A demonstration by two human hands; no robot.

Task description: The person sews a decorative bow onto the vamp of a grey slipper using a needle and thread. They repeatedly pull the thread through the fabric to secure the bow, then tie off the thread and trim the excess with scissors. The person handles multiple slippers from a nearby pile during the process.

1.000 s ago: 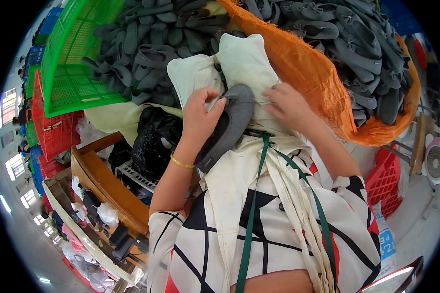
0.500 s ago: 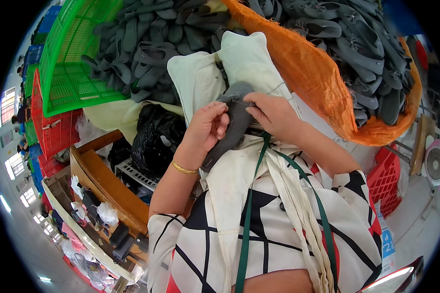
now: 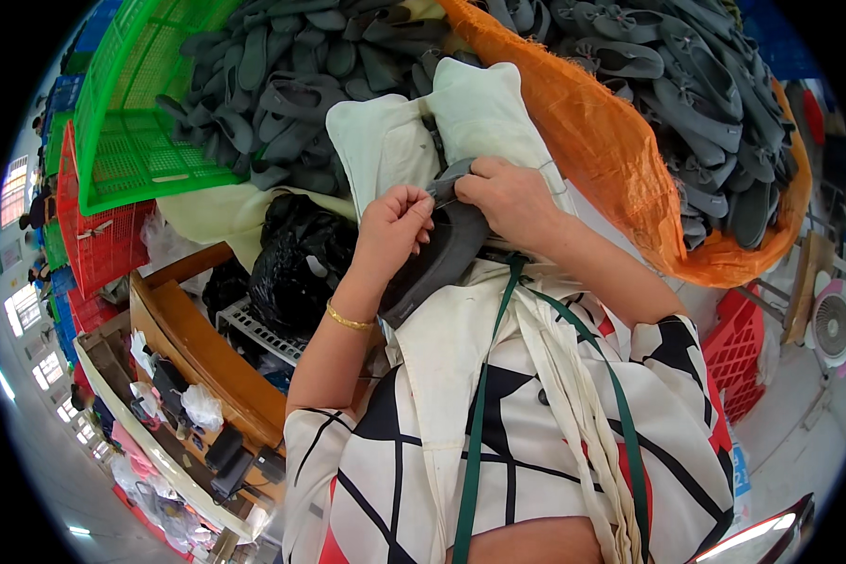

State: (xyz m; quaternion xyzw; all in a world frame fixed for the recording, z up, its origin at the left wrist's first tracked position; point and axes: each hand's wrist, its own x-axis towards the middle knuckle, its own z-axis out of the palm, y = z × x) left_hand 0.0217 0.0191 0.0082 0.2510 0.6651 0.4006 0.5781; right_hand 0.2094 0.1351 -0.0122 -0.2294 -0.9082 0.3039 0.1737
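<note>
Grey fabric forms the shoe, which lies aslant in front of the torso, over the near part of the white cloth pads, its far end between the two hands. Right hand: thumb and fingers pinch the far end of the shoe. Left hand: thumb and fingertips draw together at its left edge; whether they close on the fabric or on something finer cannot be told.

For good control, the right pinch should be firm enough to stop the shoe from turning, yet light enough not to crease the fabric. The left fingertips should work close to the right ones, so that the material between them stays flat and taut. The shoe is best kept backed by the pads and the apron beneath it. Since the fingers cover the working spot, a slight tilt of the right wrist would improve sight of it.
</note>
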